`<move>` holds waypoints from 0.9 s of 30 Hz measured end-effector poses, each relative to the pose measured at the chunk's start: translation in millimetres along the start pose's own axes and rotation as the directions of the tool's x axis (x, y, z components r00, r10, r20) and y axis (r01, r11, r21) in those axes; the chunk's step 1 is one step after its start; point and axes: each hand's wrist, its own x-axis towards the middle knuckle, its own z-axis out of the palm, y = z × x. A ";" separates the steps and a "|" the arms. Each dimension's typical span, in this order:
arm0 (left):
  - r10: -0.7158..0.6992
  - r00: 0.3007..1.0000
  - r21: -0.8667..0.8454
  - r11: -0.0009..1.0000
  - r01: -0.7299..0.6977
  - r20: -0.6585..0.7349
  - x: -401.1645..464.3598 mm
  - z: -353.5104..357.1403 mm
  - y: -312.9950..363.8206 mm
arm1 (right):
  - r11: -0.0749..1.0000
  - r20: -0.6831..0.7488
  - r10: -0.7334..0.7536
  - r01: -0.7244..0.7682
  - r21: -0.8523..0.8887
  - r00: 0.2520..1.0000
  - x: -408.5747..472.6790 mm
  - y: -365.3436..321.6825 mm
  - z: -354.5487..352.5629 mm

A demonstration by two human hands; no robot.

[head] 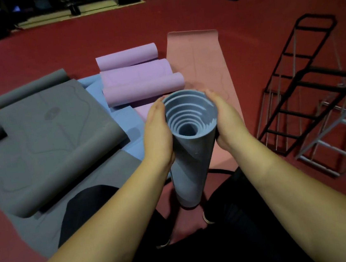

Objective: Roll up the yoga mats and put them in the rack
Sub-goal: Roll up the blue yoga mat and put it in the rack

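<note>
On the floor at far left lies a grey mat [46,141], part unrolled, over a light-blue mat [121,123]. Next come loosely curled purple mats [140,78] and a flat pink mat [201,63].

At centre, the rolled blue-grey mat [189,163] stands upright on the floor between the person's feet. The left hand [157,130] and right hand [224,118] press its upper end from opposite sides, fingers wrapped round the roll.

The spiral is telescoped: inner turns sit lower than the outer wrap. The foam looks light, soft and grippy, likely to spring loose. Hold mid-length, over the free edge.

At right the black rack [305,85] lies tilted.
</note>
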 end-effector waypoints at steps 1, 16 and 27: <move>0.015 1.000 -0.003 1.000 -0.015 0.004 -0.4 -1.2 0.5 | 1.000 0.002 -0.026 0.026 0.014 1.000 2.2 -0.9 -3.7; -0.089 0.996 0.209 0.974 0.088 -0.002 -0.4 -21.7 -43.4 | 0.986 0.016 0.034 -0.031 -0.163 0.999 5.5 38.4 -23.6; -0.220 0.973 0.237 0.944 0.231 -0.070 14.8 -9.5 -73.5 | 0.925 0.035 0.173 -0.150 -0.350 0.984 25.5 55.2 -45.6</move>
